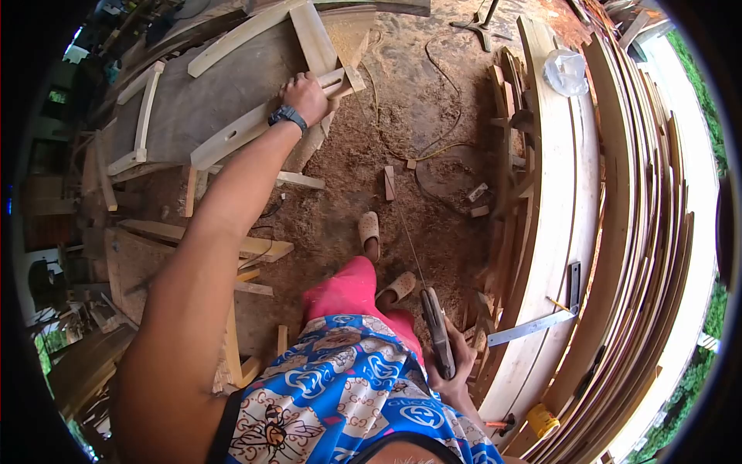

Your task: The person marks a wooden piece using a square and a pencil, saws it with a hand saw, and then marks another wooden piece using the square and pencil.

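My left hand, with a dark watch on the wrist, is closed over a pale wooden rail that has slots cut in it. This rail lies along the near edge of a dark worktable. A wider pale board meets its far end. Low at my right side, my right hand is wrapped around the handle of a handsaw. The saw's blade is seen nearly edge-on as a thin line pointing forward over the floor, apart from the rail.
Sawdust covers the floor, with offcuts and a yellow cord. To the right, long stacked planks carry a try square, a plastic bag and a yellow tape measure. More lumber lies left of my feet.
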A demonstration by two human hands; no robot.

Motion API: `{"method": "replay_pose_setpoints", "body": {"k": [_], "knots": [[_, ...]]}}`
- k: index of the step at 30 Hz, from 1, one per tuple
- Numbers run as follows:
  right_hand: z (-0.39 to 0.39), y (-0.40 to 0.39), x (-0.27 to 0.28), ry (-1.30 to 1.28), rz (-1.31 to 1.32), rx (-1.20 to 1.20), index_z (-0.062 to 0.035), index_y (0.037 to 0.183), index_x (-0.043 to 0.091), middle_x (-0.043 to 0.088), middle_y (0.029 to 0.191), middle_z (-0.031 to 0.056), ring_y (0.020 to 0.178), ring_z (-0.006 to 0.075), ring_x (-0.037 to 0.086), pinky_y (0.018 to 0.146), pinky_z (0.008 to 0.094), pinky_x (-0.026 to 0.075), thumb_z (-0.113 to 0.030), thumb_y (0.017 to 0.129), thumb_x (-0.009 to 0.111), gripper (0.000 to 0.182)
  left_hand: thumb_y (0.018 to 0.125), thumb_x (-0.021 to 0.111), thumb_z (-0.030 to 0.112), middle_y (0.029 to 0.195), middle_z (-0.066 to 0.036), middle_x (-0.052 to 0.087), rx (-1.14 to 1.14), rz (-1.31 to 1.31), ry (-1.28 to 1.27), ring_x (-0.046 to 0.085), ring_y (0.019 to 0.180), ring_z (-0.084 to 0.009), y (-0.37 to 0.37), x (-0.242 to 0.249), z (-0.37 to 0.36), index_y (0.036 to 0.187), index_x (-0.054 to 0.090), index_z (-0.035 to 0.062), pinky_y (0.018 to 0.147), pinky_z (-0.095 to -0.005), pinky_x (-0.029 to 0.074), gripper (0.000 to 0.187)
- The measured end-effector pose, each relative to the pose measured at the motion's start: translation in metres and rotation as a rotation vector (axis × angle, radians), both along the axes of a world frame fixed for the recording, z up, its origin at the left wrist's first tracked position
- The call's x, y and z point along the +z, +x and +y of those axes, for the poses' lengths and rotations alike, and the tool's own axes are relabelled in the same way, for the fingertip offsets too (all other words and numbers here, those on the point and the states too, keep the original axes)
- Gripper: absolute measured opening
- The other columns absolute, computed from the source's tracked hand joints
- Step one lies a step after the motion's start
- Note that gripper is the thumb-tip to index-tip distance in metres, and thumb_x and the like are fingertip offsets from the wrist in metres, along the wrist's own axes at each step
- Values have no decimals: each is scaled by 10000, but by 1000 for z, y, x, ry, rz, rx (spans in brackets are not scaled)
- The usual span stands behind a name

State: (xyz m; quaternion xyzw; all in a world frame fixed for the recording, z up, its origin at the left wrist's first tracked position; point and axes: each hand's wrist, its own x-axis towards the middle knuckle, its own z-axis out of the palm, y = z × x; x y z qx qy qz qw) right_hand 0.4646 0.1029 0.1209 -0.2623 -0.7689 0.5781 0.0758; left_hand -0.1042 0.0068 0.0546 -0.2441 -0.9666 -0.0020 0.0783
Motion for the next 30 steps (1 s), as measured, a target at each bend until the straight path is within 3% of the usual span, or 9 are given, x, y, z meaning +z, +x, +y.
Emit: {"method": "replay_pose_setpoints", "body": {"k": [3,5,8,13,16,17,19,25,30], "knots": [[10,-78,-29,-17,72,-27,60,1363,603,765,1073,224,964,271,781,876,354,585,-109,847,704,552,754,856,510,1198,-262,668,-37,48,17,653,1139,-452,-3,-5,-3,1204,580,-34,975,-552,529,758],[25,-194,-57,213,186,0,46,1326,627,737,872,200,732,294,749,728,361,588,-144,839,712,530,744,863,495,1201,-245,673,-41,19,35,654,1146,-436,4,5,-2,1197,587,-20,990,-546,522,739],[27,-334,-60,52,148,-23,48,1299,643,709,733,172,615,268,693,639,378,570,-162,818,733,533,715,885,488,1204,-224,679,-21,40,20,653,1157,-418,11,9,-1,1191,593,-6,1021,-537,506,746],[13,-220,-47,282,241,-65,25,1354,606,763,910,197,771,279,769,753,366,599,-149,850,719,546,746,838,584,1243,-229,661,-17,-2,-58,624,1225,-394,-12,-9,-6,1226,592,-29,1067,-538,474,816],[8,-58,-40,-4,86,-24,57,1373,601,754,867,138,729,143,708,711,298,549,-97,797,711,606,775,806,601,1274,-244,648,7,-51,-70,619,1232,-403,7,10,6,1263,570,-37,1063,-535,481,838],[6,-20,-25,15,37,-9,67,1373,589,771,1037,222,932,256,786,862,343,586,-100,828,715,583,785,799,594,1284,-250,642,38,-68,-59,617,1236,-403,6,11,6,1274,566,-41,1068,-534,478,835],[0,10,-3,-25,-10,-21,117,1357,578,769,1040,230,915,250,786,876,337,578,-96,815,715,598,795,795,572,1299,-260,633,63,-79,-63,608,1250,-406,4,8,4,1301,557,-46,1075,-535,473,833],[23,-183,-73,249,248,19,36,1349,625,771,1037,177,890,238,764,831,343,575,-131,875,711,510,772,826,513,1190,-245,670,-65,50,9,659,1147,-418,0,0,-3,1212,593,-61,1025,-542,502,759],[22,-334,-43,36,132,-8,76,1272,637,705,714,135,613,225,685,622,371,545,-154,832,743,508,742,796,568,1182,-239,670,-20,56,-6,654,1177,-388,1,0,-4,1207,606,-41,1054,-527,489,790]]}}
